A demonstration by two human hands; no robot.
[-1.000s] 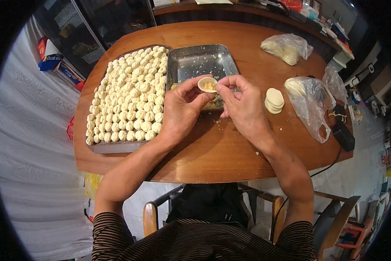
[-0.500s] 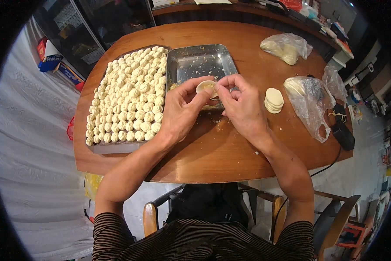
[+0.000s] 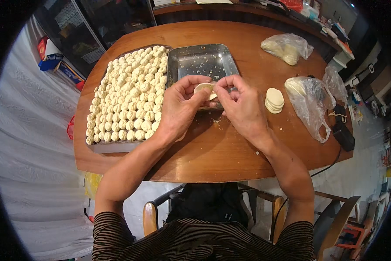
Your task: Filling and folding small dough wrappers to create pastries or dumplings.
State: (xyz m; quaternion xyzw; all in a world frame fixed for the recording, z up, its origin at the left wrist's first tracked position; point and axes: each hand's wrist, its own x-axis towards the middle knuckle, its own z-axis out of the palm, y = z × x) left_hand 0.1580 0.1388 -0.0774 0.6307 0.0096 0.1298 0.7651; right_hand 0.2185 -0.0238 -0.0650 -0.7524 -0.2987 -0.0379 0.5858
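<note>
Between my hands is a round dumpling wrapper [image 3: 202,86] with yellowish filling in it. My left hand [image 3: 180,104] cups it, thumb laid over the wrapper. The thumb and forefinger of my right hand [image 3: 243,102] pinch its right edge. Both hands are over the near edge of a metal tray [image 3: 195,54] smeared with bits of filling. Left of it, a wide tray [image 3: 110,148] bears rows of pleated dumplings [image 3: 130,89]. A small stack of flat round wrappers [image 3: 274,101] lies on the table to the right of my right hand.
The wooden table [image 3: 195,165] has crumbs on it. Toward its right side lie a clear plastic bag of wrappers [image 3: 308,102] and, farther back, another bag [image 3: 287,48]. A black box-shaped object [image 3: 343,135] with a cord sits at the right edge. Chairs [image 3: 335,217] stand at the near side.
The wrapper has turned and tilted slightly in my fingers, and its edge is drawn in a little more at my right fingertips. Both hands stay in nearly the same place.
</note>
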